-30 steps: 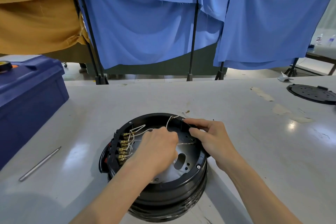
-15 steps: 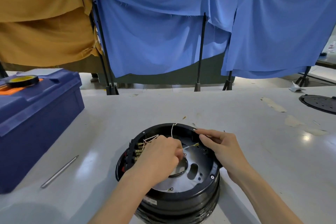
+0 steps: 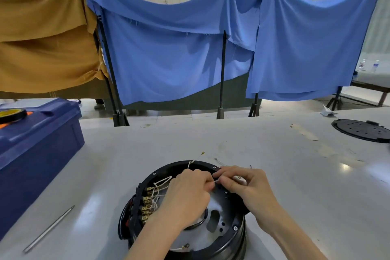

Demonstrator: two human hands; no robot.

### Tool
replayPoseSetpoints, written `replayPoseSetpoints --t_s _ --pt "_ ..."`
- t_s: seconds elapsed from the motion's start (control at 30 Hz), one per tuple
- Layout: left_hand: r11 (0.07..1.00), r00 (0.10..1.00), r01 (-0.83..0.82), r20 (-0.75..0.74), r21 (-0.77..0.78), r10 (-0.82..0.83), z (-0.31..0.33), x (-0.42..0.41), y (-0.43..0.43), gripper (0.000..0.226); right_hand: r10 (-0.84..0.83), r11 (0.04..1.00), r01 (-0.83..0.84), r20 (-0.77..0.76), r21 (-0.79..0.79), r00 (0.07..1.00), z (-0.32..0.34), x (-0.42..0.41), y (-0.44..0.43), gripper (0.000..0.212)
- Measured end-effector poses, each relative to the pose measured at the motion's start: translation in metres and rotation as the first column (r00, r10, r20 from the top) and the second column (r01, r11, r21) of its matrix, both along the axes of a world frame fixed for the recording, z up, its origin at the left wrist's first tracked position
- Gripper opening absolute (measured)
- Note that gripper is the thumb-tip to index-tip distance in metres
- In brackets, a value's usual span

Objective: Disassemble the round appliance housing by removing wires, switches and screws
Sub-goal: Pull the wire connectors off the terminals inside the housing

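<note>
Housing (image 3: 230,217): round, black, open side up, on the table (image 3: 274,154) at its near edge, under both hands.
Near rim: screw (image 3: 235,228) still seated; ring-terminal lead (image 3: 185,245) lies inside with its ring end free.
Rod (image 3: 49,229): thin metal, on the table left of the housing, nobody touching it.
Left hand (image 3: 185,196): fingers curled, pinching a white wire (image 3: 216,181) over the housing's far half.
Right hand (image 3: 251,188): thumb and forefinger pinch the same wire; the hands are almost touching.
Terminal row (image 3: 146,205): brass connectors on the left wall, several white leads still plugged in.
Beyond far rim: wire scraps (image 3: 200,153) on the table, apart from the housing.
Toolbox (image 3: 38,150): blue, far left, tape roll (image 3: 12,115) on its lid.
Cover plate (image 3: 360,131): black, round, far right, well apart; probably already off this unit.
Progress: my read is early-to-mid. A few wires are out. Most terminal leads and the rim screws are left, and no switch is visible out on the table.
</note>
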State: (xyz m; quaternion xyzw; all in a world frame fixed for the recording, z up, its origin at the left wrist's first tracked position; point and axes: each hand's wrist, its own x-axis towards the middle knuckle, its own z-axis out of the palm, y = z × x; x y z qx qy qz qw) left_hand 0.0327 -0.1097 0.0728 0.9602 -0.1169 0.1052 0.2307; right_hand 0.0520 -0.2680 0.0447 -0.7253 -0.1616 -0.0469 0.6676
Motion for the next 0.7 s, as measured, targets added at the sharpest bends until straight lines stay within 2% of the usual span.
replayPoseSetpoints --t_s 0.07,0.1,0.17,0.2,0.3,0.4,0.47,0.53,0.57,0.63,0.7 --pt "0.998 0.999 -0.007 0.046 -0.062 0.010 0.002 0.002 0.005 0.028 -0.071 0.994 0.073 -0.029 0.076 0.997 0.005 0.005 -0.006 0.015" --pt "0.997 0.996 -0.020 0.080 -0.081 0.027 0.002 0.003 0.009 0.036 -0.159 0.977 0.164 -0.047 0.135 0.986 0.009 0.011 -0.012 0.013" --pt "0.995 0.983 -0.061 0.167 -0.082 0.074 0.001 0.009 0.021 0.045 -0.378 0.892 0.392 -0.103 0.226 0.920 0.012 0.029 -0.027 0.012" --pt "0.995 0.975 -0.080 0.202 -0.062 0.090 0.000 0.012 0.027 0.045 -0.471 0.845 0.488 -0.126 0.219 0.873 0.012 0.038 -0.033 0.014" --pt "0.994 0.975 -0.103 0.200 0.043 0.092 -0.007 0.018 0.038 0.048 -0.585 0.802 0.595 -0.128 0.055 0.801 0.001 0.061 -0.035 0.008" --pt "0.991 0.987 -0.122 0.116 0.061 0.114 -0.018 0.021 0.042 0.052 -0.632 0.758 0.617 -0.004 -0.212 0.775 -0.018 0.083 -0.025 0.016" --pt "0.988 0.986 -0.129 0.113 0.078 0.120 -0.023 0.024 0.045 0.051 -0.657 0.659 0.616 0.068 -0.432 0.751 -0.027 0.096 -0.019 0.022" --pt "0.987 0.985 -0.132 0.122 0.091 0.120 -0.025 0.025 0.046 0.049 -0.651 0.490 0.556 0.143 -0.671 0.746 -0.032 0.104 -0.015 0.027" --pt "0.987 0.985 -0.132 0.123 0.094 0.120 -0.026 0.025 0.046 0.048 -0.637 0.414 0.528 0.179 -0.742 0.750 -0.034 0.107 -0.013 0.028" --pt "0.989 0.986 -0.126 0.124 0.083 0.115 -0.026 0.025 0.047 0.044 -0.605 0.331 0.499 0.225 -0.801 0.763 -0.037 0.110 -0.010 0.026" --pt "0.993 0.986 -0.110 0.132 0.049 0.102 -0.026 0.026 0.047 0.036 -0.568 0.314 0.483 0.246 -0.817 0.786 -0.035 0.107 -0.009 0.020"
